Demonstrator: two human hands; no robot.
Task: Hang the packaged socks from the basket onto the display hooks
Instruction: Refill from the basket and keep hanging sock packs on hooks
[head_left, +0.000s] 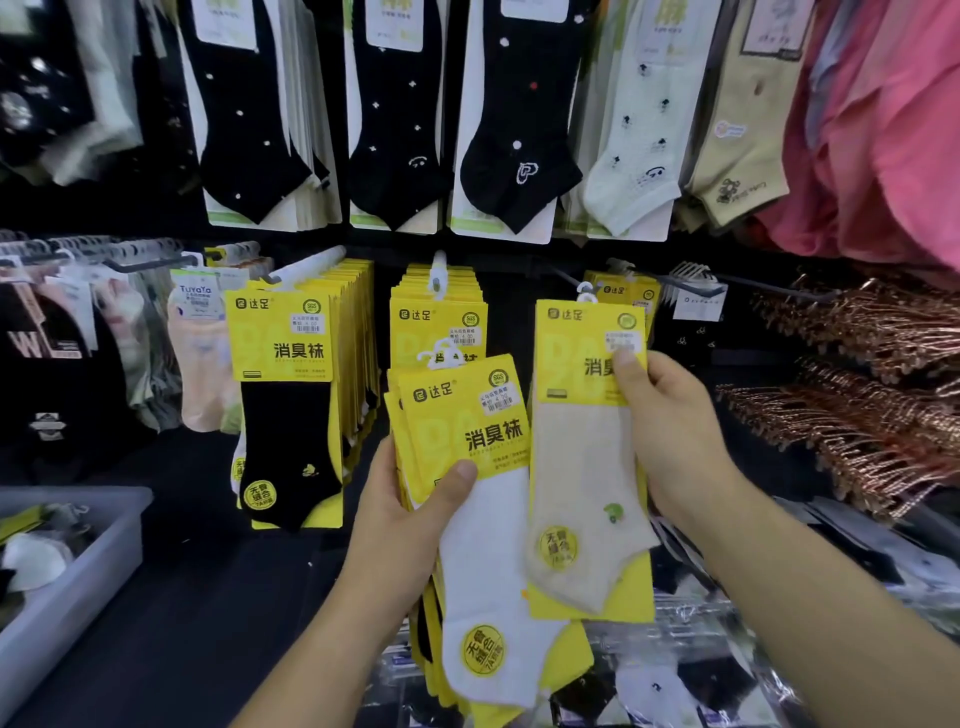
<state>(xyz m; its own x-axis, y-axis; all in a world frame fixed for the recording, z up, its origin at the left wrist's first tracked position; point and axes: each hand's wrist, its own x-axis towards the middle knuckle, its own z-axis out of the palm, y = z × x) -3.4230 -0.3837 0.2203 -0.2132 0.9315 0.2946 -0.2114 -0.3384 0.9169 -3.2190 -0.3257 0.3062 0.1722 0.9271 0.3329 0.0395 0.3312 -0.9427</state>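
Note:
My left hand (402, 512) grips a stack of yellow-carded sock packs (467, 519) with a white sock on top, held low in front of the display. My right hand (670, 426) holds a single yellow pack with a beige sock (582, 467) by its card; the pack's white hanger sits at the tip of a display hook (584, 288). More yellow packs hang on the middle hook (439, 296), and yellow packs with a black sock (291, 395) hang on the left hook. A grey basket (88, 566) with loose socks stands at the lower left.
Black, white and tan socks (395, 119) hang in the row above. Pink clothing (883, 130) hangs at the upper right. Copper-coloured hangers (862, 395) lie stacked at the right. Plastic-wrapped goods (701, 670) lie below my hands. Other socks (78, 353) hang at the far left.

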